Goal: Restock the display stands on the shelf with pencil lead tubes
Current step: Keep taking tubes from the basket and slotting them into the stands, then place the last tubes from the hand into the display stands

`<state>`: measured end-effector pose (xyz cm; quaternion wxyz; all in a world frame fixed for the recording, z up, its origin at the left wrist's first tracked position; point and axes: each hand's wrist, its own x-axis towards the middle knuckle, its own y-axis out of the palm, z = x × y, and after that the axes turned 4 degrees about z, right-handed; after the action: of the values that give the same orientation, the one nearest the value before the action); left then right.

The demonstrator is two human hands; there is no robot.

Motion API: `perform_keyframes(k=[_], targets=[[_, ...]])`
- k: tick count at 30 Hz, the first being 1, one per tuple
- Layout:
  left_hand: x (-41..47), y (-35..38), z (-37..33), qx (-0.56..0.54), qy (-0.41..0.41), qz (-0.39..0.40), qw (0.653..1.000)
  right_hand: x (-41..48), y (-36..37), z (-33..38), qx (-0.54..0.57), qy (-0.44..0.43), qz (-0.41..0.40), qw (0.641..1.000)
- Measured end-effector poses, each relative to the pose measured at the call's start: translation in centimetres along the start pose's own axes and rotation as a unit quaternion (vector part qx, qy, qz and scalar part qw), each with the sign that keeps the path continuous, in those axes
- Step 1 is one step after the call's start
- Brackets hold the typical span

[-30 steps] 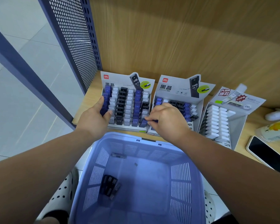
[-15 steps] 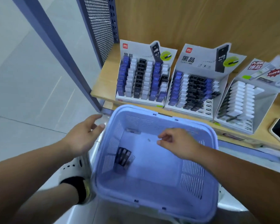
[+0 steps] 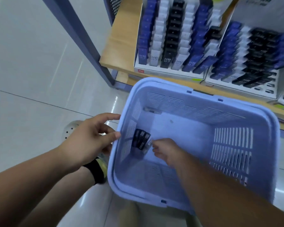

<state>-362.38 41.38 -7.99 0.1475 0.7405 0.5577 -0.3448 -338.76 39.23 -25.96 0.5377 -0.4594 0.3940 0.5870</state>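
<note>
Lavender plastic basket [image 3: 203, 95] with slotted walls, seen from above, just in front of the wooden shelf [image 3: 121, 46]. On its floor, close to the left wall: a small cluster of dark pencil lead tubes [image 3: 140, 141], lying flat and side by side, with one paler tube [image 3: 149, 141] at the right edge of the cluster. One more small item [image 3: 152, 110] at the foot of the far wall, too blurred to name.

Left hand [image 3: 87, 136] outside the basket, fingers spread and relaxed, thumb tip against the left rim, gripping nothing. Right hand [image 3: 166, 151] down inside the basket, fingertips [image 3: 154, 145] at the right edge of the cluster. Touching or just short, pinched or not: impossible to tell through the blur.

On the shelf, left display stand [image 3: 170, 38] with columns of blue, white and black tubes, apparently full. Beside it, right display stand [image 3: 252, 59], likewise stocked, with seemingly vacant slots along its front rows at the right.

Step in hand, by judgement: fetching the next tubes from the basket. Next move, by judgement: a firm pinch across the narrow sides of one or several tubes, a lift clear of the rim, then insertion upright into a vacant slot of the right display stand, colour matched to its column. Few tubes left in the basket, hence probably a late stage of the restock.
</note>
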Motion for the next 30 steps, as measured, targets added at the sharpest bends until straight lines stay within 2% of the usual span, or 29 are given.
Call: perform_keyframes(k=[6, 12, 19, 26, 30], targets=[[0.0, 0.3, 0.6, -0.009, 0.001, -0.007, 1.0, 1.9, 4.2, -0.3, -0.079, -0.081, -0.082, 0.99], [0.1, 0.4, 0.8, 0.009, 0.015, -0.002, 1.0, 2.1, 5.6, 0.8, -0.123, -0.111, -0.111, 0.98], [-0.1, 0.6, 0.8, -0.003, 0.026, -0.006, 1.0, 2.8, 6.6, 0.6, -0.07, -0.095, -0.106, 0.987], [-0.2, 0.7, 0.7, -0.015, 0.036, 0.003, 0.999, 2.4, 7.1, 0.6, -0.022, -0.078, -0.145, 0.986], [-0.3, 0.7, 0.6, -0.015, 0.034, 0.003, 0.999, 3.7, 7.7, 0.1, 0.016, -0.062, -0.127, 0.99]])
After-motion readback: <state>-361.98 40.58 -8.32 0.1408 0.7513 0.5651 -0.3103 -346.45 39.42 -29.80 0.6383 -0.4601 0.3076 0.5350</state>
